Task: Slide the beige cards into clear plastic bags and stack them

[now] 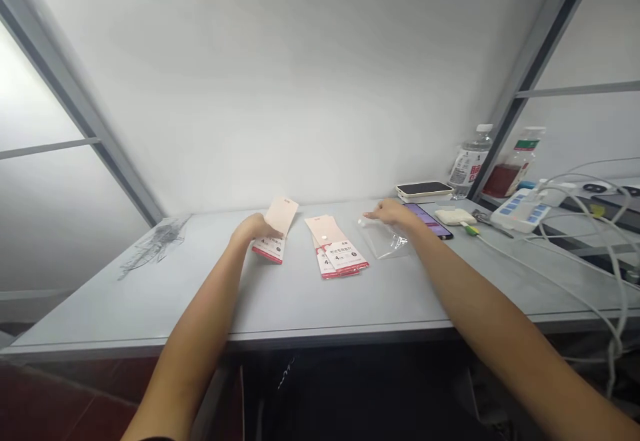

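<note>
On the left, my left hand grips a flat packet, pale pink at the top, white with dark print and a red lower edge. Several similar packets lie overlapping on the desk between my hands, with a small white round spot on one pink part. To their right, my right hand pinches the upper edge of a clear plastic zip bag, which looks flat. Part of the bag is hidden behind my right hand and forearm.
Right of the bag are a lit phone, a boxed phone-like device, a white charger, scissors and a power strip with cables. Two bottles stand behind. Crumpled clear plastic lies far left.
</note>
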Available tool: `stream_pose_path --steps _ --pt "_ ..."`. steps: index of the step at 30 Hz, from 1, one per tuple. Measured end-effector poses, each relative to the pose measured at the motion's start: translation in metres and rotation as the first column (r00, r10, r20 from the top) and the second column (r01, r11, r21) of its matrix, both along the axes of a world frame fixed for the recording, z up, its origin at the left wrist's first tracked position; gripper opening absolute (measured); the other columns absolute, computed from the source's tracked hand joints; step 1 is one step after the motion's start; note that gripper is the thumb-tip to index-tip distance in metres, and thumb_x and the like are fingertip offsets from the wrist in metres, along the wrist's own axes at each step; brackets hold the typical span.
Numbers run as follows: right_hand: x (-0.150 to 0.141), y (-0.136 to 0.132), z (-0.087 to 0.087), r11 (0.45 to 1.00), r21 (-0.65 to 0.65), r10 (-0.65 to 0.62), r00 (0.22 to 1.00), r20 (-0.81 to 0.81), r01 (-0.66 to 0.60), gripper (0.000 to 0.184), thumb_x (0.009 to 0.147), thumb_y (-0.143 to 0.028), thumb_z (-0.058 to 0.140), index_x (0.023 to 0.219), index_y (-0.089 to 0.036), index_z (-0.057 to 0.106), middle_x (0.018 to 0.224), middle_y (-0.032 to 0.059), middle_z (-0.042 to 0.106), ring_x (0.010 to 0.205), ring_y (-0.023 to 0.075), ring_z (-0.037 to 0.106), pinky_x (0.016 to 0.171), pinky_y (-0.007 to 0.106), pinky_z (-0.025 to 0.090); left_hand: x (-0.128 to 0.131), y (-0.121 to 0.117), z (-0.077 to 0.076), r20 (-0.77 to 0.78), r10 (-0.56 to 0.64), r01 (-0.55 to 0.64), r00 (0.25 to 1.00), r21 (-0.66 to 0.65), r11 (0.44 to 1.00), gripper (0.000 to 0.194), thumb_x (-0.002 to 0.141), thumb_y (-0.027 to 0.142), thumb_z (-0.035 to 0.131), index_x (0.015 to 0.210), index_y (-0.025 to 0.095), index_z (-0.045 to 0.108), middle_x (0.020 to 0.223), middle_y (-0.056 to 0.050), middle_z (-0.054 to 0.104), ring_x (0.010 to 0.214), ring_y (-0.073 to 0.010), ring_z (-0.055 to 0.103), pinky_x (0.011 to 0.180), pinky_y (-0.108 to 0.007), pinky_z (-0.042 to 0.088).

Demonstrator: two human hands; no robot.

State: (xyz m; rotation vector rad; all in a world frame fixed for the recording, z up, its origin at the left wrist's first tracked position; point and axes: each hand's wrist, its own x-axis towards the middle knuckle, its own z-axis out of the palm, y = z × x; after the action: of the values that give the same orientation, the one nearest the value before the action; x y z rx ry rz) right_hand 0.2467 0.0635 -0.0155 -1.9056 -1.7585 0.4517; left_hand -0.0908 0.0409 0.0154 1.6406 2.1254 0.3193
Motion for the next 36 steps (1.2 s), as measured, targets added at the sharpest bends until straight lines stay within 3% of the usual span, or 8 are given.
stream_pose_path --steps 3,8,11,15,22,27,30,36 --pt "-0.013 -0.004 0.004 0.995 0.075 0.081 0.988 -0.129 -0.072 0.022 0.077 -0.035 0.057 0.078 -0.013 0.06 0.069 0.006 0.064 0.053 0.0147 0.057 0.055 0.028 0.045 0.012 -0.003 0.002 0.279 -0.134 0.097 0.951 0.145 0.985 0.031 0.06 0.04 0.067 0.08 0.017 0.061 0.079 -0.01 0.069 0.067 -0.024 0.065 0.057 -0.031 0.048" --pt "-0.044 -0.018 0.011 0.957 0.269 0.182 0.95 -0.254 -0.112 0.037 0.088 -0.03 0.039 0.119 -0.016 0.053 0.102 0.0082 0.065 0.058 0.0118 0.058 0.069 0.03 0.048 0.047 -0.022 0.005 0.429 -0.386 0.166 0.817 0.467 0.869 0.029 0.075 0.042 0.052 0.09 0.018 0.057 0.081 -0.006 0.068 0.066 -0.0184 0.064 0.056 -0.027 0.048" --pt "-0.06 -0.029 0.013 0.863 0.494 0.271 0.924 -0.27 -0.108 0.043 0.091 -0.037 0.034 0.123 -0.014 0.053 0.112 0.0119 0.06 0.081 0.0186 0.061 0.083 0.037 0.046 0.069 -0.036 0.005 0.475 -0.453 0.225 0.754 0.461 0.859 0.027 0.076 0.043 0.051 0.077 0.017 0.056 0.073 -0.005 0.066 0.061 -0.0169 0.061 0.051 -0.025 0.045" --pt "-0.071 -0.042 0.015 0.725 0.674 0.375 0.902 -0.214 -0.141 0.047 0.093 -0.045 0.027 0.123 -0.021 0.053 0.113 0.0098 0.059 0.106 0.022 0.053 0.095 0.041 0.039 0.083 -0.046 0.003 0.493 -0.402 0.201 0.771 0.411 0.889 0.025 0.077 0.037 0.049 0.062 0.016 0.052 0.065 -0.005 0.063 0.055 -0.0154 0.058 0.047 -0.024 0.041" --pt "-0.073 -0.047 0.015 0.721 0.67 0.432 0.87 -0.236 -0.177 0.053 0.093 -0.048 0.027 0.133 -0.02 0.044 0.121 0.0113 0.054 0.107 0.0224 0.053 0.097 0.042 0.039 0.077 -0.037 0.0 0.513 -0.328 0.107 0.793 0.414 0.904 0.02 0.075 0.028 0.048 0.059 0.016 0.051 0.062 -0.005 0.06 0.052 -0.014 0.056 0.045 -0.023 0.039" --pt "-0.073 -0.044 0.013 0.73 0.67 0.443 0.84 -0.313 -0.135 0.051 0.092 -0.047 0.028 0.139 -0.027 0.034 0.127 0.0075 0.05 0.107 0.0212 0.053 0.094 0.044 0.042 0.077 -0.042 0.002 0.471 -0.524 0.105 0.71 0.665 0.74 0.029 0.077 0.037 0.049 0.058 0.017 0.042 0.056 0.001 0.049 0.049 -0.0093 0.046 0.045 -0.021 0.033" --pt "-0.075 -0.045 0.014 0.732 0.669 0.463 0.814 -0.351 -0.128 0.051 0.092 -0.047 0.029 0.141 -0.031 0.028 0.137 0.0046 0.043 0.115 0.0217 0.049 0.097 0.044 0.041 0.081 -0.048 0.001 0.43 -0.596 0.195 0.678 0.677 0.71 0.031 0.078 0.041 0.047 0.058 0.017 0.043 0.055 0.001 0.047 0.049 -0.009 0.043 0.045 -0.021 0.032" --pt "-0.079 -0.056 0.02 0.724 0.668 0.545 0.735 -0.403 -0.172 0.05 0.092 -0.048 0.029 0.141 -0.035 0.027 0.146 -0.0014 0.032 0.129 0.0212 0.035 0.1 0.043 0.039 0.085 -0.046 -0.006 0.314 -0.466 0.197 0.827 0.615 0.763 0.031 0.079 0.036 0.043 0.054 0.018 0.04 0.053 0.001 0.046 0.049 -0.0105 0.043 0.046 -0.023 0.031"
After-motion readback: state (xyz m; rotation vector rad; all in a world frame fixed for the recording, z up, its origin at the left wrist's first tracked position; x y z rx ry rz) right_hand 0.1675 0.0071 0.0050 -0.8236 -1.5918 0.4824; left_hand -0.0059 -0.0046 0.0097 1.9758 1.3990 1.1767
